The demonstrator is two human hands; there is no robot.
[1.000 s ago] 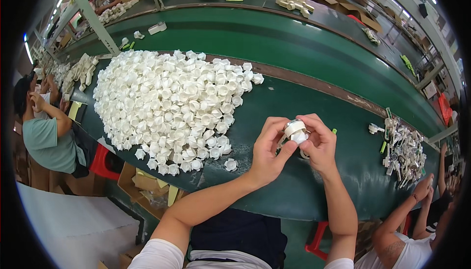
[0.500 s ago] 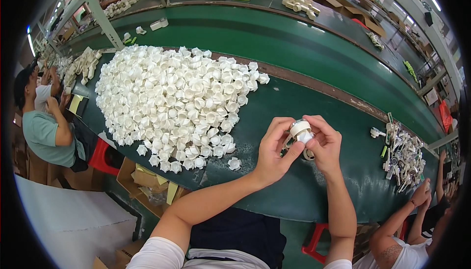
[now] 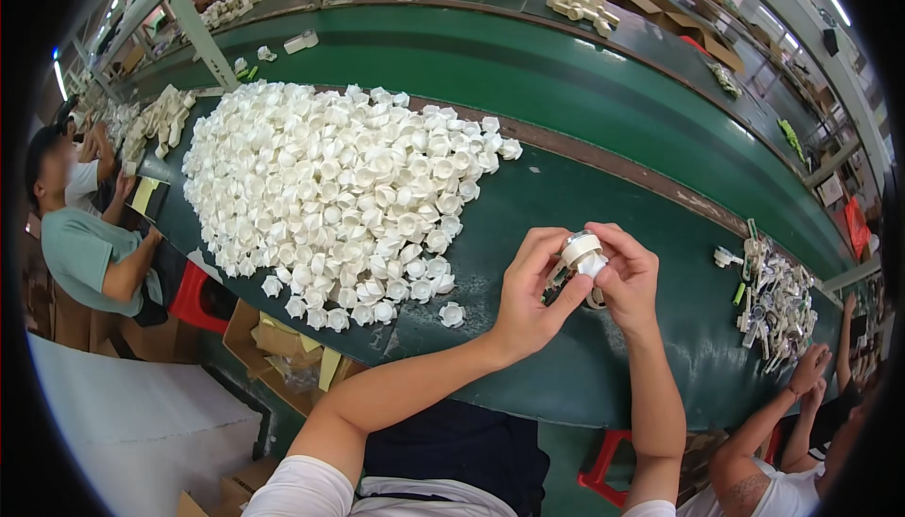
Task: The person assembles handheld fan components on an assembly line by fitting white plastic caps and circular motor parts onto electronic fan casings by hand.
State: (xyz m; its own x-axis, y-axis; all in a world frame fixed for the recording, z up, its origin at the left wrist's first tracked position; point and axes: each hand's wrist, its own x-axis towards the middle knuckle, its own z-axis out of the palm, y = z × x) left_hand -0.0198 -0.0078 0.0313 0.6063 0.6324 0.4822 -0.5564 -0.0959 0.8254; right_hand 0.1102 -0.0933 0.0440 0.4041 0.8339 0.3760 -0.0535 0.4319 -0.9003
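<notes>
Over the dark green table, my left hand (image 3: pixel 530 302) and my right hand (image 3: pixel 630 279) close together round a small white round plastic part (image 3: pixel 579 249) with a shiny rim on top. Against its lower side sits a white faceted cup (image 3: pixel 592 265), with my thumbs at it. Fingers hide much of both pieces. Just below them, another pale rounded piece shows partly between my hands; what it belongs to I cannot tell. To the left spreads a large heap of white faceted cups (image 3: pixel 330 187). One loose cup (image 3: pixel 452 314) lies at its near edge.
At the right lies a pile of white and metallic assembled parts (image 3: pixel 778 305). A green conveyor belt (image 3: pixel 452 55) runs beyond the table's raised edge. Co-workers sit at the left and right. An open cardboard box (image 3: pixel 247 338) and red stools (image 3: pixel 603 468) stand below the table.
My hands stay in nearly the same place, with the held part tilted slightly. The person at the left has lowered an arm, and the hands across the belt have shifted.
</notes>
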